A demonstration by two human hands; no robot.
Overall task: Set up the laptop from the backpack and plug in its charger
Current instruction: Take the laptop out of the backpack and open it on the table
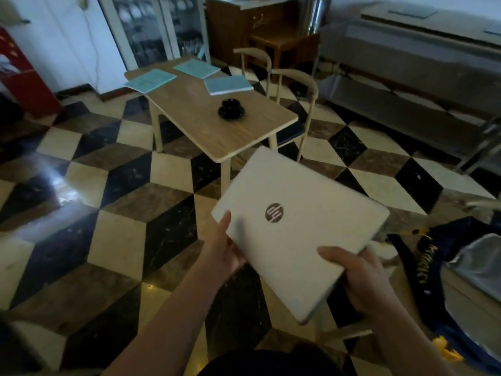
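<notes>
I hold a closed silver laptop [303, 221] in the air above the checkered floor, lid up with its round logo showing. My left hand [226, 246] grips its near-left corner, thumb on the lid. My right hand [357, 278] grips the near edge, thumb lying across the lid. The dark blue backpack [444, 264] lies open at the lower right, its pale lining showing. No charger is in view.
A wooden table [217, 126] stands ahead with three teal booklets [227, 84] and a black cup on a saucer [231, 107]. Chairs [295, 85] stand at its right side. A long metal counter [423, 58] runs along the right wall.
</notes>
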